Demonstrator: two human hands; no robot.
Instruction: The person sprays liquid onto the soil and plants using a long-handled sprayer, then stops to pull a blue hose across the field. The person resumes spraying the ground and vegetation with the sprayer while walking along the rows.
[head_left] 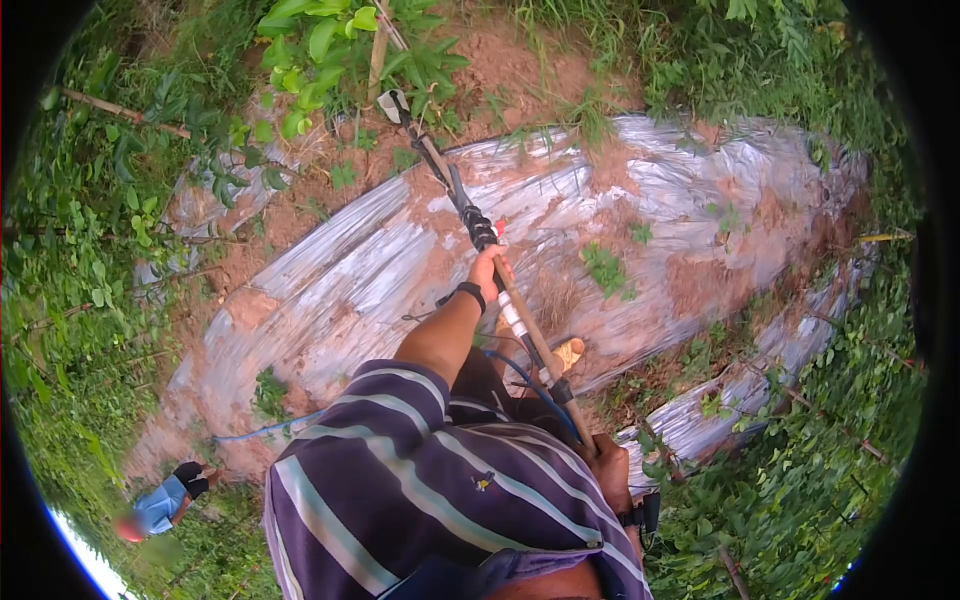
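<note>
A long wooden pole, wrapped with black and white tape, runs diagonally across the view in front of my body. My left hand is closed around its middle, just below a thick black wrapping. Lower down, at the pole's near end, my right hand is closed on it, its fingers partly hidden. At the pole's far end is a small whitish head, close to leafy stems. A blue hose comes off the lower part of the pole and passes behind my body.
Silvery plastic sheeting smeared with reddish soil covers the raised bed under me, with small green plants growing through. My sandalled foot stands on it. Climbing plants line both sides. Another person is at the lower left.
</note>
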